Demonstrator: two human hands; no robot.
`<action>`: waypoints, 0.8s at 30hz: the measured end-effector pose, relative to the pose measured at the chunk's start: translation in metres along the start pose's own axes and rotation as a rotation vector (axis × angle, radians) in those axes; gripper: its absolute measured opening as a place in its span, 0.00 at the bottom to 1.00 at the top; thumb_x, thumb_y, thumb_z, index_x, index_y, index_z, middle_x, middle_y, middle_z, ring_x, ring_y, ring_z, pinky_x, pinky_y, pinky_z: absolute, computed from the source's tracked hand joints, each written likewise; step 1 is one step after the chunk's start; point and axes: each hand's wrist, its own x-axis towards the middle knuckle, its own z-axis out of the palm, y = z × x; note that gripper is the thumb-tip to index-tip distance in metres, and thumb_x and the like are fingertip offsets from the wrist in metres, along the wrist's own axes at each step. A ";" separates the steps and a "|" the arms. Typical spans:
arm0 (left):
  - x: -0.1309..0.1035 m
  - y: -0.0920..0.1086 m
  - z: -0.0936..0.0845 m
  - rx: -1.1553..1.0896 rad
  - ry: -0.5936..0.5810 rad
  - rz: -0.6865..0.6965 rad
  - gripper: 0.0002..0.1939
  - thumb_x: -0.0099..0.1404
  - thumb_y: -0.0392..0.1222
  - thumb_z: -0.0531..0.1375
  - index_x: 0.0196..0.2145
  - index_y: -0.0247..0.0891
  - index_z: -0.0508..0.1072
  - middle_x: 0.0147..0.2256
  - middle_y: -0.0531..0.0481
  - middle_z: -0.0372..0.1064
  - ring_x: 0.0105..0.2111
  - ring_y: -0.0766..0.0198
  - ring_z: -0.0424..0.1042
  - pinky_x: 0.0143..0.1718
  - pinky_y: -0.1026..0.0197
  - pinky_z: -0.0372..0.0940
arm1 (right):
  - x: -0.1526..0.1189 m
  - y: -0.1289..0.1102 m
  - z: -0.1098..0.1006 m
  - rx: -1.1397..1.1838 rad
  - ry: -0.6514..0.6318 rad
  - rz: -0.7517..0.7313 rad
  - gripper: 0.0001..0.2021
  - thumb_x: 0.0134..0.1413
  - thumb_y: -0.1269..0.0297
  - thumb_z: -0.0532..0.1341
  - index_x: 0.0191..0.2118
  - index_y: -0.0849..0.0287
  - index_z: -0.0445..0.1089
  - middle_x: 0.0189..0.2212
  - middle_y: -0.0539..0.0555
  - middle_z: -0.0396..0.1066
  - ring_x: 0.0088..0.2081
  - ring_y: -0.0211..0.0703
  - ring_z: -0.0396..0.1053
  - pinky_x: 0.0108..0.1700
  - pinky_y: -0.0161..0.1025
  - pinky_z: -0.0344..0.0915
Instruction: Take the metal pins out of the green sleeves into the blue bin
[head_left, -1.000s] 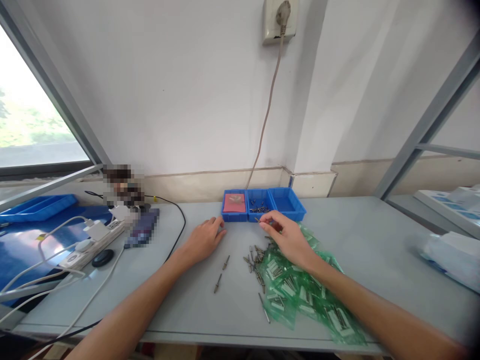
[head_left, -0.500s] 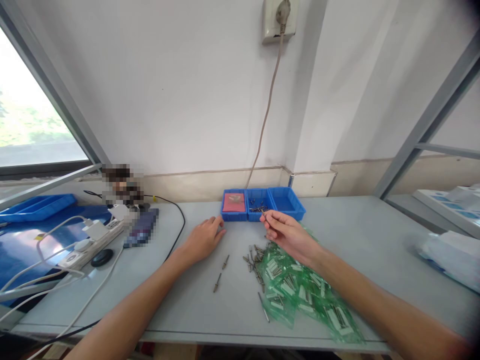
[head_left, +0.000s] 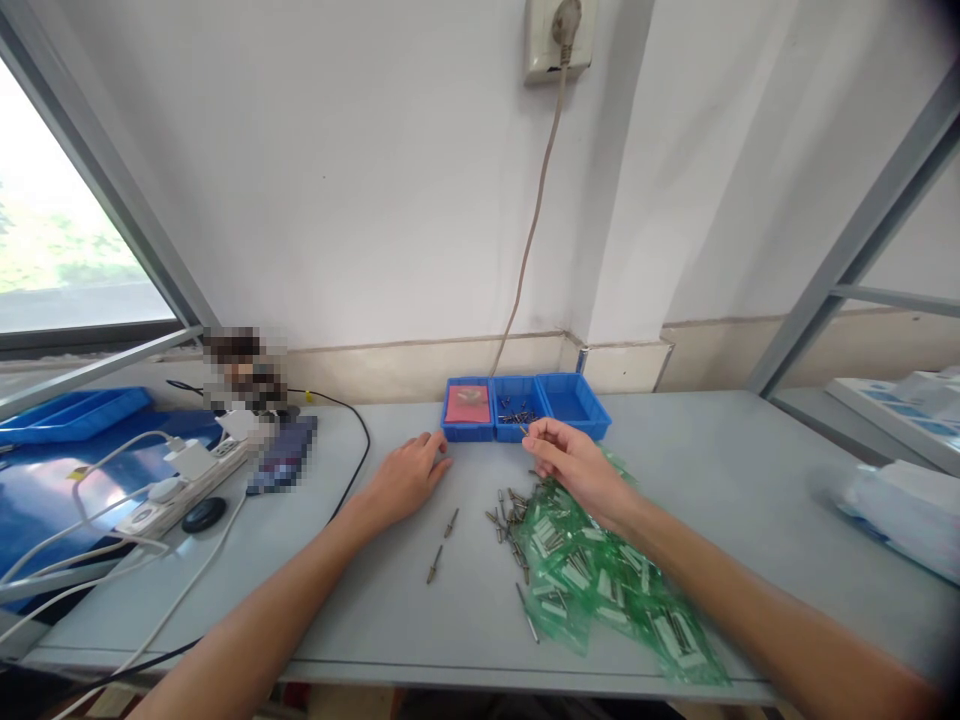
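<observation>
My left hand (head_left: pixel 409 472) rests on the table just in front of the blue bins, fingers loosely bent and apart, holding nothing. My right hand (head_left: pixel 566 462) pinches a small metal pin (head_left: pixel 523 429) by the front edge of the middle blue bin (head_left: pixel 513 436). That bin holds several similar pins. Below the right hand lie green plastic bags (head_left: pixel 600 575) with metal pins and white pieces inside. Loose metal pins (head_left: pixel 514 520) are heaped at the bags' left side. Two more, one of them a metal pin with a thicker end (head_left: pixel 434 566), lie apart between my forearms.
A pink card fills the left blue bin (head_left: pixel 468 433); the right blue bin (head_left: pixel 577 400) stands beside the middle one. Power strips and cables (head_left: pixel 187 480) spread over the left side. A plastic-wrapped package (head_left: pixel 911 515) sits at the right.
My right hand has shifted very slightly left and down, still pinching the metal pin at the middle bin's edge. The left hand has stayed where it was.
</observation>
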 end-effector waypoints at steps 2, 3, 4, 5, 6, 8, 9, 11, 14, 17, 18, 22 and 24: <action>0.000 0.000 0.000 0.001 -0.003 0.001 0.11 0.78 0.46 0.49 0.52 0.41 0.66 0.48 0.42 0.73 0.46 0.50 0.74 0.49 0.51 0.66 | 0.001 0.001 -0.001 -0.133 0.015 -0.027 0.16 0.59 0.49 0.69 0.35 0.54 0.66 0.27 0.45 0.59 0.28 0.39 0.56 0.33 0.39 0.55; 0.000 0.000 0.000 0.003 -0.004 0.000 0.11 0.79 0.46 0.49 0.52 0.41 0.66 0.48 0.42 0.72 0.47 0.50 0.74 0.49 0.51 0.66 | 0.001 0.001 -0.002 -0.220 0.026 -0.055 0.15 0.60 0.50 0.67 0.35 0.54 0.66 0.27 0.45 0.59 0.28 0.39 0.56 0.33 0.39 0.55; 0.000 0.000 0.000 0.006 -0.005 -0.001 0.12 0.79 0.46 0.49 0.52 0.41 0.66 0.49 0.42 0.72 0.47 0.50 0.74 0.49 0.50 0.67 | 0.001 0.002 -0.002 -0.312 0.040 -0.092 0.14 0.61 0.52 0.66 0.35 0.54 0.65 0.27 0.45 0.59 0.28 0.40 0.57 0.33 0.39 0.55; 0.000 0.000 0.000 0.009 -0.006 -0.001 0.12 0.79 0.46 0.49 0.52 0.41 0.66 0.49 0.42 0.72 0.48 0.49 0.74 0.50 0.50 0.67 | 0.001 0.003 -0.003 -0.401 0.053 -0.134 0.12 0.62 0.53 0.65 0.35 0.54 0.65 0.27 0.46 0.60 0.29 0.41 0.57 0.34 0.40 0.55; 0.000 0.000 0.000 0.012 -0.006 0.000 0.12 0.79 0.46 0.49 0.52 0.41 0.66 0.49 0.42 0.72 0.48 0.49 0.74 0.50 0.50 0.67 | 0.000 0.004 -0.003 -0.478 0.060 -0.178 0.11 0.63 0.55 0.64 0.35 0.54 0.65 0.28 0.47 0.62 0.30 0.42 0.58 0.35 0.40 0.56; 0.000 0.000 0.001 0.013 -0.003 0.005 0.12 0.79 0.46 0.48 0.52 0.40 0.66 0.49 0.42 0.72 0.48 0.49 0.74 0.50 0.50 0.67 | -0.001 0.005 -0.002 -0.594 0.063 -0.257 0.08 0.64 0.59 0.63 0.35 0.53 0.65 0.30 0.48 0.65 0.32 0.43 0.60 0.37 0.41 0.57; 0.000 0.000 0.001 0.013 -0.003 0.006 0.12 0.79 0.47 0.48 0.52 0.41 0.66 0.49 0.42 0.73 0.48 0.49 0.74 0.51 0.50 0.67 | -0.002 0.006 -0.002 -0.635 0.059 -0.287 0.07 0.64 0.61 0.63 0.35 0.53 0.65 0.31 0.49 0.66 0.33 0.44 0.61 0.37 0.42 0.57; 0.000 -0.001 0.001 0.009 -0.001 0.006 0.13 0.79 0.47 0.48 0.53 0.41 0.66 0.49 0.42 0.73 0.48 0.49 0.74 0.51 0.49 0.67 | -0.004 0.006 -0.001 -0.692 0.051 -0.331 0.06 0.63 0.64 0.62 0.35 0.53 0.65 0.32 0.49 0.66 0.34 0.45 0.61 0.37 0.42 0.57; 0.000 -0.002 0.002 -0.002 0.004 0.005 0.12 0.79 0.47 0.48 0.52 0.41 0.66 0.49 0.42 0.73 0.48 0.50 0.74 0.51 0.49 0.67 | -0.005 0.005 -0.001 -0.733 0.038 -0.374 0.06 0.64 0.65 0.62 0.34 0.52 0.65 0.33 0.50 0.66 0.34 0.45 0.62 0.38 0.42 0.57; 0.000 -0.001 0.002 -0.014 0.010 0.008 0.12 0.78 0.47 0.49 0.52 0.41 0.66 0.49 0.42 0.73 0.48 0.50 0.74 0.52 0.49 0.66 | -0.006 0.004 -0.001 -0.739 0.036 -0.387 0.06 0.65 0.64 0.62 0.34 0.52 0.67 0.36 0.51 0.66 0.33 0.44 0.62 0.38 0.42 0.58; 0.000 -0.001 0.002 -0.015 0.010 0.007 0.12 0.78 0.47 0.49 0.52 0.41 0.66 0.49 0.42 0.73 0.48 0.50 0.74 0.52 0.49 0.66 | -0.006 0.004 -0.001 -0.730 0.033 -0.383 0.06 0.65 0.63 0.62 0.35 0.52 0.68 0.36 0.51 0.67 0.33 0.44 0.62 0.38 0.42 0.59; 0.000 0.000 0.000 -0.011 0.002 0.004 0.12 0.78 0.47 0.49 0.52 0.41 0.66 0.49 0.42 0.73 0.48 0.50 0.74 0.51 0.50 0.67 | -0.002 0.007 0.000 -0.558 0.017 -0.271 0.07 0.64 0.56 0.65 0.37 0.52 0.74 0.36 0.51 0.70 0.32 0.44 0.64 0.39 0.43 0.61; 0.000 0.000 0.000 -0.009 -0.003 0.003 0.12 0.79 0.47 0.49 0.52 0.41 0.66 0.49 0.42 0.72 0.48 0.50 0.74 0.51 0.50 0.66 | 0.001 0.008 0.000 -0.385 -0.001 -0.146 0.11 0.62 0.51 0.67 0.38 0.53 0.76 0.37 0.52 0.73 0.31 0.43 0.63 0.37 0.43 0.61</action>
